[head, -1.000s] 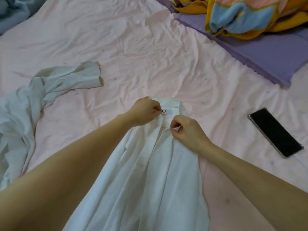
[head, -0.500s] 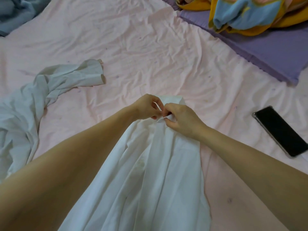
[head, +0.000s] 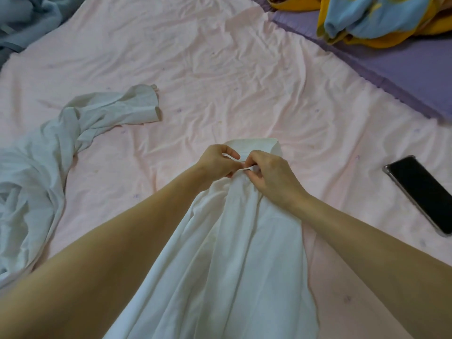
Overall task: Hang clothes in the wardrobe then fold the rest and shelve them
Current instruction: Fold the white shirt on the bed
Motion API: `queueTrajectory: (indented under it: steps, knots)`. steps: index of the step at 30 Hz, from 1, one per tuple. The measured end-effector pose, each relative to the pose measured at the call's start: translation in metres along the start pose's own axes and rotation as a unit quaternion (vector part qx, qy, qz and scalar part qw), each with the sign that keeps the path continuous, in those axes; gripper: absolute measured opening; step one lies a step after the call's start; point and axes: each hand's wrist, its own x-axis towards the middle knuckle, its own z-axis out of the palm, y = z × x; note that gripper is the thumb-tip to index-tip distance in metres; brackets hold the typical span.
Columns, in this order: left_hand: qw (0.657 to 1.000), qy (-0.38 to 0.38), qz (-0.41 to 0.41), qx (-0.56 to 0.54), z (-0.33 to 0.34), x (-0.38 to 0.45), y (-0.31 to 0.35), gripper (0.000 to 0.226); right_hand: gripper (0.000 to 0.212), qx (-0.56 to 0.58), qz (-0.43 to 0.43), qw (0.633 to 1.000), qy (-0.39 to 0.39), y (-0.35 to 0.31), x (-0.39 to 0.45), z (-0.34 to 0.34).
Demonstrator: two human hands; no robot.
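A white collared shirt (head: 234,253) lies on the pink bed sheet (head: 220,69), its collar pointing away from me and its body running toward the bottom of the view. My left hand (head: 216,162) pinches the left edge of the shirt front just below the collar. My right hand (head: 271,177) pinches the right edge at the same spot, fingertips almost touching the left ones. The two front edges are drawn together between my fingers, which hide the label inside the collar.
A crumpled pale blue-white garment (head: 49,155) sprawls at the left. A dark blue cloth (head: 27,23) lies at the top left corner. A black phone (head: 423,192) rests on the sheet at right. A purple pad (head: 403,69) holds a yellow and blue blanket (head: 374,18).
My hands, apart on the two sides of the open collar a second ago, have come together and closed the shirt front over the label. The view has shifted slightly.
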Motion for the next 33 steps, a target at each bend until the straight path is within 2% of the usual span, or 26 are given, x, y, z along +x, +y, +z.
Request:
queueTrajectory:
  steps: [9, 17, 20, 23, 27, 29, 33]
  knots:
    - [0.995, 0.008, -0.038, -0.091, 0.002, -0.003, -0.010, 0.029, 0.007, 0.010, -0.003, 1.000, -0.022, -0.001, 0.003, 0.002]
    - [0.991, 0.041, -0.037, -0.118, 0.008, -0.002, -0.013, 0.024, 0.007, 0.048, 0.081, 0.994, 0.049, -0.002, 0.002, 0.009]
    - [0.996, 0.032, -0.008, -0.087, 0.007, -0.009, -0.017, 0.014, 0.002, 0.085, 0.109, 0.989, 0.056, -0.003, -0.001, 0.011]
    - [0.998, 0.004, 0.066, 0.011, 0.002, -0.017, -0.022, 0.008, 0.005, 0.110, 0.122, 0.986, 0.028, 0.002, -0.001, 0.006]
    - [0.986, 0.024, 0.132, 0.104, 0.004, -0.027, -0.031, 0.013, 0.008, 0.072, 0.086, 0.993, -0.020, 0.006, -0.001, 0.004]
    - [0.989, 0.020, 0.126, 0.070, 0.005, -0.025, -0.034, 0.014, 0.009, 0.040, 0.041, 0.998, -0.019, 0.007, -0.004, 0.004]
    - [0.996, -0.034, 0.062, -0.045, 0.001, -0.027, -0.026, 0.022, 0.011, -0.005, -0.023, 1.000, 0.017, 0.008, -0.011, 0.002]
